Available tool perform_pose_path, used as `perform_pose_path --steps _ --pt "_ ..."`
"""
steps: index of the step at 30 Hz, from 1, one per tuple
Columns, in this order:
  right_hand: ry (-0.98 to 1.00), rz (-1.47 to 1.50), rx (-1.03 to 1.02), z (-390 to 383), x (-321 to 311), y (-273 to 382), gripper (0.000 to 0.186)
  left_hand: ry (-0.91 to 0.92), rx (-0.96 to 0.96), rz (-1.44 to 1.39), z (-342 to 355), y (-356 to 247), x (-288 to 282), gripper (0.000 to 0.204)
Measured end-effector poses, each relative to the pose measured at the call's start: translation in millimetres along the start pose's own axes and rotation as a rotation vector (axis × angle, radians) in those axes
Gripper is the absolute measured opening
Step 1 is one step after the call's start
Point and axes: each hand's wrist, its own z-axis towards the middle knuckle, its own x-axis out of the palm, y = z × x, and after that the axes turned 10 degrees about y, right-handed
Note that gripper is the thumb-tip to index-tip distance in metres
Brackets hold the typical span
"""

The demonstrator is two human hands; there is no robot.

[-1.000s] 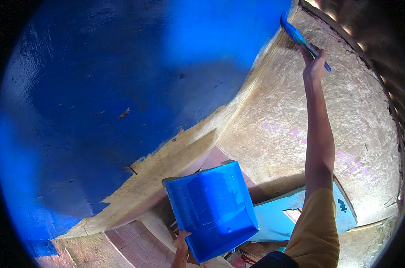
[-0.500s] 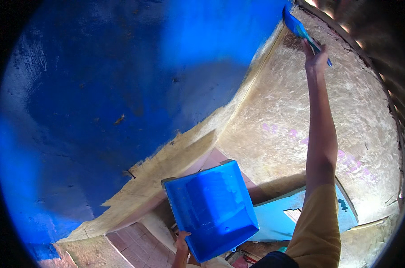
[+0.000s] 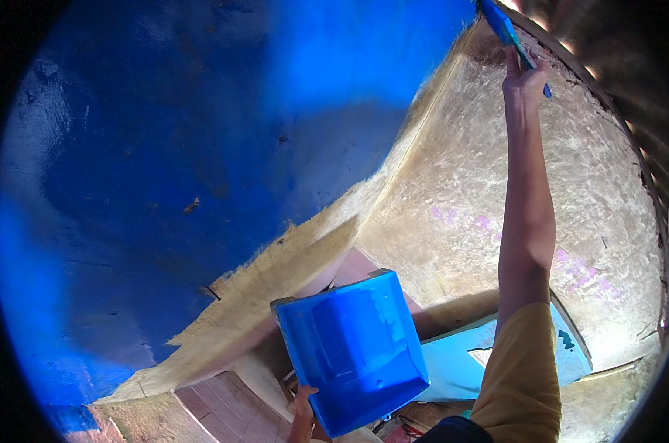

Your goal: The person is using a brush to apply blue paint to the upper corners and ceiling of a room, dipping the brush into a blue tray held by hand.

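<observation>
A blue-coated paintbrush (image 3: 501,22) is gripped in my right hand (image 3: 524,77), which is raised to the upper right with the arm stretched out. The bristles are at the upper edge where the blue painted wall (image 3: 179,148) meets the bare, mottled plaster wall (image 3: 438,170). My left hand (image 3: 303,401), low in the middle, holds the left edge of a square blue paint tray (image 3: 349,343), whose inside is coated with blue paint.
A light blue panel (image 3: 453,369) stands behind the tray at the lower right. Pink tiles (image 3: 231,406) run below the painted wall. Dark roofing sheets (image 3: 630,88) with gaps of light curve along the upper right, and a small dark spike (image 3: 213,292) sticks out of the wall.
My right hand and the brush have moved higher and slightly right along the wall edge. The tray in my left hand has shifted very slightly down and right.
</observation>
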Motion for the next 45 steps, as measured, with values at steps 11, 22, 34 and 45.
perform_pose_path --steps 11,22,34,45 --pt "0.052 -0.122 0.03 -50 -9 -14 0.036 -0.047 0.032 0.016 3 11 -26 0.022" --pt "0.116 -0.114 0.012 -23 7 2 0.027 -0.002 0.028 0.016 -4 3 -15 0.015" --pt "0.275 -0.332 -0.172 -34 32 29 0.027 0.016 0.151 0.289 1 22 -35 0.016" --pt "0.195 -0.164 -0.122 -9 10 18 0.029 0.034 0.084 0.122 3 20 -34 0.011"
